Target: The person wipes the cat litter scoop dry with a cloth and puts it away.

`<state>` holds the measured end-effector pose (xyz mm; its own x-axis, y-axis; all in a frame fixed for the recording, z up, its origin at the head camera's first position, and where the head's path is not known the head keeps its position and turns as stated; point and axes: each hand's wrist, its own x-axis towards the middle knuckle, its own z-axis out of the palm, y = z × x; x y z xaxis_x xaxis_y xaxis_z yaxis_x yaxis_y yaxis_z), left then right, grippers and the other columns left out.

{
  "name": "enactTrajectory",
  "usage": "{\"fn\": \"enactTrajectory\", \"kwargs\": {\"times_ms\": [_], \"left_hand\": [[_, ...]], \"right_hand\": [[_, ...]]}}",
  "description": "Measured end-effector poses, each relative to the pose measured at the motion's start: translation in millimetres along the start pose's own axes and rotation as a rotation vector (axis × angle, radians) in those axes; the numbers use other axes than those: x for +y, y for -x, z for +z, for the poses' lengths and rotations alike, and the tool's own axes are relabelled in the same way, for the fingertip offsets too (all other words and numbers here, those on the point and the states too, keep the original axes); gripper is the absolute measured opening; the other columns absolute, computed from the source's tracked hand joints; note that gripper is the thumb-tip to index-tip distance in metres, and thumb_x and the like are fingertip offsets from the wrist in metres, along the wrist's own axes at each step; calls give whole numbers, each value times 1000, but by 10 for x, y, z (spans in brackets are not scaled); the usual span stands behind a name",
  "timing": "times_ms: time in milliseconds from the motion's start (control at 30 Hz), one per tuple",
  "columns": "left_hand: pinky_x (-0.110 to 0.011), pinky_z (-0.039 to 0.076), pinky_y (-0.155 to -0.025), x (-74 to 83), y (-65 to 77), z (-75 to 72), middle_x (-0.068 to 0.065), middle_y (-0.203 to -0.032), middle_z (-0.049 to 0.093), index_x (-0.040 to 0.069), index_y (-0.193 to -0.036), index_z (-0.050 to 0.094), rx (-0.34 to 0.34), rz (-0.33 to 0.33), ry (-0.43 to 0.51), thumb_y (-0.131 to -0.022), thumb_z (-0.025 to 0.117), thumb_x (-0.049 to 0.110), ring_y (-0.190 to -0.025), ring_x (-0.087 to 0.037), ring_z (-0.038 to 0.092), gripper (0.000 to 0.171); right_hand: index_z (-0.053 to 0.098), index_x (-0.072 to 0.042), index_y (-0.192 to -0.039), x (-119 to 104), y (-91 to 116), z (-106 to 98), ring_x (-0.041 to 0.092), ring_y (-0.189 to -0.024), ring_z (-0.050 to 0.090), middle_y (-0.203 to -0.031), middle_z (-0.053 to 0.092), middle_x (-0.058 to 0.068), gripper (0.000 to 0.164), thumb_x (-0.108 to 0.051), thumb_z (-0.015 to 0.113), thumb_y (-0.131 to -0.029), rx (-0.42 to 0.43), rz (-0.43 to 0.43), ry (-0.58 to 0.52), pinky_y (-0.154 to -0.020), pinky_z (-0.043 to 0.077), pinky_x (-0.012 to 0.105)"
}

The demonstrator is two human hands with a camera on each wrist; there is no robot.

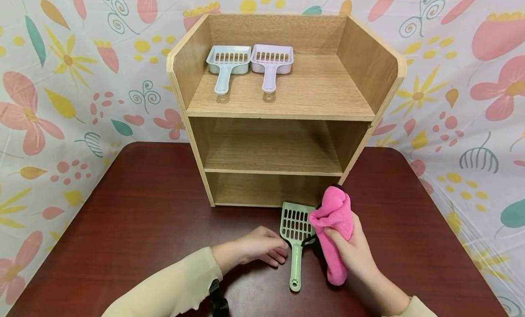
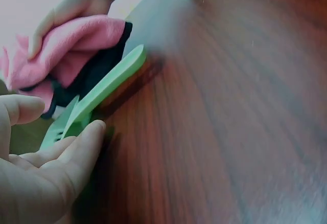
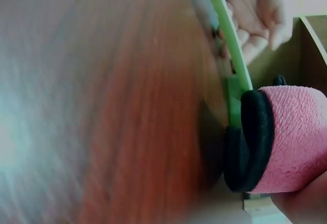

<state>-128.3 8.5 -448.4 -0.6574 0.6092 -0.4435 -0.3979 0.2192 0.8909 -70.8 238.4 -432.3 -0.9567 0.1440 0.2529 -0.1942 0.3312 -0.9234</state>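
A green slotted litter scoop (image 1: pixel 295 264) lies on the table, its handle toward the person and its head close to the shelf's base. My right hand (image 1: pixel 357 251) grips a bunched pink cloth (image 1: pixel 337 216) with black edging, which overlaps the right side of the scoop's head. My left hand (image 1: pixel 262 247) is on the scoop's other side, fingertips right at its neck. In the left wrist view, the thumb and fingers of that hand (image 2: pixel 46 178) are spread apart, with the scoop's handle (image 2: pixel 110 83) beyond them. The right wrist view shows the cloth (image 3: pixel 299 137) curled over near the scoop.
Behind the scoop stands a wooden shelf unit (image 1: pixel 279 116). On its top level, a light blue scoop (image 1: pixel 223 80) and a lilac scoop (image 1: pixel 269 80) sit side by side at the left. The dark red-brown table (image 1: pixel 156 207) extends to both sides, and a flowered curtain (image 1: pixel 82 102) hangs behind.
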Motion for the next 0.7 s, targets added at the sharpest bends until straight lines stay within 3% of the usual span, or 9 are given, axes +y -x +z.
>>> {"fn": "enactTrajectory", "kwargs": {"times_ms": [167, 367, 533, 700], "left_hand": [[-33, 57, -69, 24, 10, 81, -17, -95, 69, -9, -106, 61, -18, -12, 47, -85, 57, 12, -76, -21, 67, 30], [-35, 57, -72, 19, 20, 136, -15, -97, 66, -5, -106, 57, 20, -17, 97, -84, 57, 11, -82, -24, 67, 27], [-35, 57, -69, 13, 44, 170, -9, -91, 60, -1, -106, 52, 58, -19, 140, -81, 59, 9, -77, -21, 64, 28], [-36, 56, -67, 10, 79, 189, -7, -89, 57, -1, -116, 44, 86, -12, 168, -77, 62, 7, -71, -18, 61, 43]], "right_hand": [[43, -3, -123, -3, 14, 80, 7, -88, 59, -109, 56, -5, 42, -1, 63, -86, 14, 78, -40, -76, 48, 16], [41, -5, -124, -6, 34, 137, 2, -90, 59, -109, 56, -3, 41, 2, 60, -88, -3, 159, -128, -77, 49, 17], [38, -5, -127, -7, 57, 147, 2, -90, 57, -111, 52, -4, 45, -3, 61, -88, -4, 201, -98, -77, 48, 16], [36, -8, -129, -16, 69, 157, 6, -92, 57, -112, 51, -4, 49, -8, 63, -89, -8, 248, -87, -78, 48, 17]]}}
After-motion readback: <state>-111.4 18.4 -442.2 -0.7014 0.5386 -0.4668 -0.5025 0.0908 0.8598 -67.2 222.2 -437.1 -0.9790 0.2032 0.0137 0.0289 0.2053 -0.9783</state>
